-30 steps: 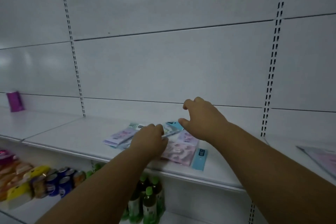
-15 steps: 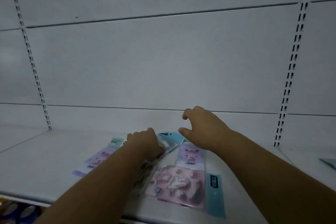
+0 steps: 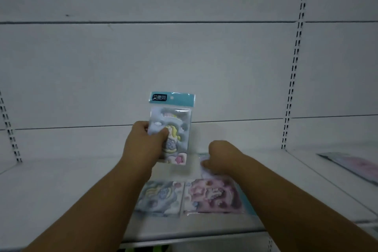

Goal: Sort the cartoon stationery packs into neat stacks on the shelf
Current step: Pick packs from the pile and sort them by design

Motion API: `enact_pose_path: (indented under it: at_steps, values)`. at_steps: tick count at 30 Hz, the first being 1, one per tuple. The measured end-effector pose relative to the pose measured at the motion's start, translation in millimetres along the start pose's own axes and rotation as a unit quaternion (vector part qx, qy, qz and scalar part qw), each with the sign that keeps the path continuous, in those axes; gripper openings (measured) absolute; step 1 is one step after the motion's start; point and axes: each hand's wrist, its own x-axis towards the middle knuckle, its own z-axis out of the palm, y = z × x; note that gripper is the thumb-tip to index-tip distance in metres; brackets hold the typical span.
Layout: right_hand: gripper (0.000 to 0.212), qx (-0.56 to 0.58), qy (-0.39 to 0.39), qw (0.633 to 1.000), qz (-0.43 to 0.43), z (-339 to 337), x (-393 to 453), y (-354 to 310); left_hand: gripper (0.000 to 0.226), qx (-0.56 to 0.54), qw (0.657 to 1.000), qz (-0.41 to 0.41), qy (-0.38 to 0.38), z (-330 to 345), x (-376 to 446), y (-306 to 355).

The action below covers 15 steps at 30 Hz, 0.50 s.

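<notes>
The white shelf [image 3: 61, 194] fills the lower half of the view, backed by a pale panelled wall [image 3: 184, 57] with slotted uprights [image 3: 294, 67] at 2 o'clock and at the far 9 o'clock edge.

Both bare forearms come in from 7 and 5 o'clock and meet near the centre.

The left hand [image 3: 143, 145] grips the held pack [image 3: 170, 129] by its left edge, thumb across the front and fingers behind. This pack stands upright, lifted clear of the shelf, just above the centre. It is a clear sleeve with a teal header card, a dark logo patch and a hang hole at the top; the card inside is grey-blue with puffy clouds, a yellow-haired cartoon figure and a pink star near the bottom.

The right hand [image 3: 221, 157], at 3 o'clock of the held pack, is curled down with fingertips pinched on the edge of a pale pack [image 3: 204, 166] lying on the shelf, mostly hidden under it.

Toward 6 o'clock two packs lie flat, side by side and touching: the blue pack [image 3: 161, 198] on the left, with rainbow and cloud art, and the pink pack [image 3: 214, 196] on the right, with a star and a teal header peeking out beyond its right edge.

At the far 4 o'clock edge, another pinkish pack [image 3: 353, 164] lies flat on the next shelf bay.
</notes>
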Motion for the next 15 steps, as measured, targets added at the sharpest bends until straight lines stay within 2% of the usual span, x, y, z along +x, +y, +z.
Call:
enact_pose_path:
  at_steps: [2,5,9,10,13,15]
  values:
    - [0.047,-0.026,-0.026,0.998,0.045,11.0,2.2,-2.7,0.02,-0.072,0.997,-0.004,-0.015,-16.7,-12.3,3.8]
    - [0.055,-0.059,-0.072,0.99,0.11,17.4,6.1,-11.2,0.014,-0.11,0.994,-0.003,-0.024,-37.3,-24.0,1.3]
    - [0.033,-0.052,-0.116,0.984,0.129,15.5,18.4,-23.2,0.015,-0.131,0.99,-0.024,-0.041,-51.7,-32.2,-3.2]
    - [0.035,-0.067,-0.119,0.982,0.132,16.1,21.4,-26.1,0.015,-0.144,0.988,-0.034,-0.042,-53.2,-33.1,-4.8]
    - [0.053,-0.035,-0.051,0.985,0.159,18.2,20.4,-30.5,0.01,-0.183,0.98,-0.059,-0.044,-55.5,-39.4,-6.6]
    - [0.041,0.03,0.021,0.989,0.146,15.1,14.4,-27.3,0.009,-0.183,0.98,-0.057,-0.046,-54.3,-43.9,-8.5]
